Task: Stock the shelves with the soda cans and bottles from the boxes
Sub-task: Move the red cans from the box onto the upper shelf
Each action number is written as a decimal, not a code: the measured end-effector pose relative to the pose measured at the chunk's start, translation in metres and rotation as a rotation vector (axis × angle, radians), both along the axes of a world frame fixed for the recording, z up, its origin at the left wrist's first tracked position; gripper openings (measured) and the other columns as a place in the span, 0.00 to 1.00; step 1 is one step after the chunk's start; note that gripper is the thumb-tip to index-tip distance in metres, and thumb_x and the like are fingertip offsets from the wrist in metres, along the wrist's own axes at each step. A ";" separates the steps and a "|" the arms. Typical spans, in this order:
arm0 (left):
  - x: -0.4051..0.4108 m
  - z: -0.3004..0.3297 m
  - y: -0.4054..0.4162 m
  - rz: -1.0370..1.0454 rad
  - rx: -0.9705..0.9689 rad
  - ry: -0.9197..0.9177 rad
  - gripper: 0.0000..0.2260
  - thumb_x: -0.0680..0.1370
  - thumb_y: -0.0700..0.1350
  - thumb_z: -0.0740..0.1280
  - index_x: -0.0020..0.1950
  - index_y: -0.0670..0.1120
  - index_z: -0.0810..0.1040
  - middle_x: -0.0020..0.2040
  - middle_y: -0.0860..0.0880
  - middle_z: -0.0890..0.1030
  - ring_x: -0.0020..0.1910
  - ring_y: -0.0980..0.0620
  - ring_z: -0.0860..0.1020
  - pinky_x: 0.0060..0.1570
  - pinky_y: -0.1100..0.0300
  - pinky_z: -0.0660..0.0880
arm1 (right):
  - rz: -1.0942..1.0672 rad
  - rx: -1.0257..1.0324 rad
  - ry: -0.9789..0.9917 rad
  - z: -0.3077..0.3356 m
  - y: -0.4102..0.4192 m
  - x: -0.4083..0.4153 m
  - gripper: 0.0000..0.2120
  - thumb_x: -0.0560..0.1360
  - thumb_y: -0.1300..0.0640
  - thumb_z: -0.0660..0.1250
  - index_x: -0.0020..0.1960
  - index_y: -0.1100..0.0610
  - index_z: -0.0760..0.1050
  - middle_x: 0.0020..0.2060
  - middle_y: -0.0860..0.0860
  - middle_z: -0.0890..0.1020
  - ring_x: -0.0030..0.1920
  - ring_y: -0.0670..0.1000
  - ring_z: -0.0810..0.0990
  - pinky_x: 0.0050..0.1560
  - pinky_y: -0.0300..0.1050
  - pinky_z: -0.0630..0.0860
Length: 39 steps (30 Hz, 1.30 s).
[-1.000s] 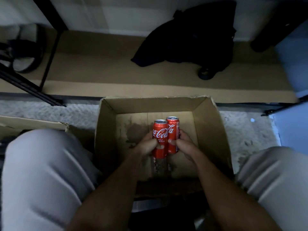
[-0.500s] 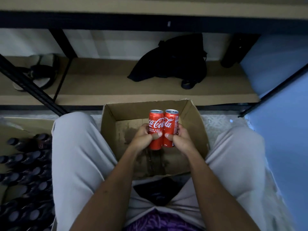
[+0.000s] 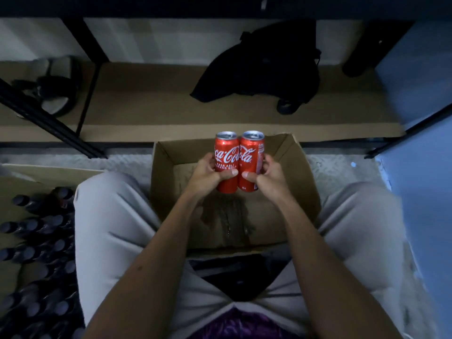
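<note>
Two red Coca-Cola cans stand upright side by side in the air above an open cardboard box (image 3: 307, 189). My left hand (image 3: 208, 174) grips the left can (image 3: 226, 155). My right hand (image 3: 267, 177) grips the right can (image 3: 252, 152). The cans touch each other and reach up to the box's far rim. The box holds no other cans and its floor has a dark wet stain. Beyond the box runs a low brown shelf board (image 3: 151, 113).
A black bag (image 3: 264, 67) and a sandal (image 3: 56, 86) lie on the low shelf. Black shelf posts (image 3: 49, 123) slant at the left. Several dark bottles (image 3: 36, 253) fill a box at my lower left. A blue wall (image 3: 420, 167) is at the right. My knees flank the box.
Both hands have lifted the two cans up out of the box toward the shelf. My view has pulled back and tilted up, bringing my legs and the bottles into sight.
</note>
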<state>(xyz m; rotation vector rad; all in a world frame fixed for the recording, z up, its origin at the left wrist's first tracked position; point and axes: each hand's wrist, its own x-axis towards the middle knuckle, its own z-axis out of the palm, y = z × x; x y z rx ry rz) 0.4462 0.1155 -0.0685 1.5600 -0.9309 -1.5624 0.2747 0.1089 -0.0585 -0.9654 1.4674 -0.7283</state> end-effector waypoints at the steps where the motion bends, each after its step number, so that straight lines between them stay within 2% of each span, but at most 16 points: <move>1: 0.001 -0.001 -0.007 0.000 0.001 -0.008 0.29 0.69 0.37 0.77 0.66 0.44 0.70 0.56 0.51 0.80 0.53 0.57 0.80 0.53 0.61 0.78 | 0.003 0.012 0.015 -0.001 -0.007 0.001 0.28 0.70 0.67 0.74 0.65 0.52 0.69 0.61 0.51 0.80 0.56 0.46 0.79 0.56 0.44 0.75; 6: 0.000 0.016 -0.029 -0.003 0.038 -0.039 0.32 0.68 0.41 0.78 0.69 0.44 0.69 0.58 0.51 0.79 0.54 0.59 0.79 0.50 0.65 0.76 | 0.034 0.049 0.105 0.014 -0.033 0.000 0.31 0.68 0.63 0.76 0.67 0.51 0.70 0.62 0.50 0.80 0.60 0.48 0.79 0.64 0.54 0.74; 8: -0.003 0.032 -0.030 0.006 0.048 -0.046 0.31 0.68 0.40 0.78 0.69 0.43 0.70 0.58 0.49 0.80 0.54 0.57 0.79 0.52 0.62 0.77 | 0.043 0.052 0.135 0.032 -0.037 -0.001 0.30 0.68 0.63 0.77 0.66 0.51 0.70 0.61 0.51 0.81 0.60 0.50 0.80 0.64 0.56 0.75; 12: -0.004 0.082 -0.028 -0.006 0.092 -0.027 0.33 0.68 0.43 0.79 0.69 0.45 0.70 0.59 0.49 0.80 0.55 0.56 0.79 0.53 0.59 0.77 | 0.046 0.100 0.106 0.085 -0.036 -0.004 0.29 0.69 0.65 0.75 0.66 0.53 0.70 0.61 0.51 0.80 0.58 0.48 0.79 0.62 0.52 0.76; 17: -0.003 0.166 -0.029 -0.043 0.088 -0.027 0.32 0.66 0.44 0.80 0.68 0.47 0.71 0.59 0.50 0.81 0.56 0.53 0.80 0.56 0.55 0.77 | 0.018 0.086 0.080 0.162 -0.031 -0.007 0.27 0.68 0.66 0.76 0.62 0.50 0.72 0.57 0.49 0.82 0.57 0.47 0.81 0.62 0.53 0.77; 21: -0.003 0.239 -0.033 -0.048 0.078 -0.017 0.31 0.67 0.42 0.79 0.67 0.48 0.71 0.59 0.49 0.80 0.57 0.52 0.80 0.58 0.52 0.77 | 0.018 0.059 0.040 0.231 -0.032 -0.010 0.27 0.68 0.65 0.76 0.59 0.44 0.72 0.53 0.44 0.83 0.54 0.44 0.82 0.61 0.53 0.77; 24: -0.002 0.292 -0.037 -0.053 0.047 -0.016 0.31 0.66 0.42 0.80 0.65 0.48 0.72 0.58 0.49 0.82 0.56 0.52 0.81 0.59 0.49 0.78 | 0.016 0.008 0.059 0.285 -0.034 -0.013 0.28 0.66 0.62 0.77 0.57 0.39 0.73 0.53 0.42 0.84 0.53 0.43 0.83 0.59 0.52 0.78; 28: 0.001 0.362 -0.045 -0.079 0.009 -0.003 0.32 0.66 0.41 0.80 0.67 0.47 0.72 0.58 0.48 0.82 0.56 0.51 0.82 0.58 0.49 0.78 | -0.003 -0.048 0.021 0.353 -0.037 -0.015 0.28 0.67 0.68 0.76 0.63 0.50 0.73 0.53 0.46 0.83 0.53 0.43 0.83 0.56 0.45 0.80; 31: 0.001 0.410 -0.050 -0.096 -0.031 0.000 0.31 0.67 0.38 0.79 0.67 0.45 0.71 0.57 0.47 0.82 0.55 0.53 0.82 0.55 0.56 0.79 | -0.013 -0.070 -0.012 0.399 -0.041 -0.015 0.28 0.67 0.69 0.76 0.64 0.54 0.72 0.54 0.47 0.83 0.53 0.43 0.82 0.56 0.43 0.80; 33: 0.001 0.439 -0.053 -0.093 -0.064 0.003 0.30 0.68 0.34 0.77 0.67 0.43 0.71 0.57 0.46 0.82 0.54 0.54 0.82 0.53 0.60 0.79 | -0.004 -0.101 -0.009 0.426 -0.045 -0.015 0.30 0.67 0.68 0.76 0.66 0.55 0.72 0.56 0.48 0.83 0.55 0.44 0.82 0.56 0.43 0.79; 39: 0.008 0.497 -0.067 -0.104 -0.146 0.026 0.28 0.68 0.34 0.77 0.65 0.41 0.72 0.56 0.44 0.83 0.55 0.49 0.82 0.54 0.56 0.79 | 0.001 -0.247 -0.024 0.491 -0.053 -0.013 0.31 0.67 0.68 0.77 0.65 0.51 0.72 0.56 0.47 0.83 0.56 0.44 0.82 0.54 0.40 0.80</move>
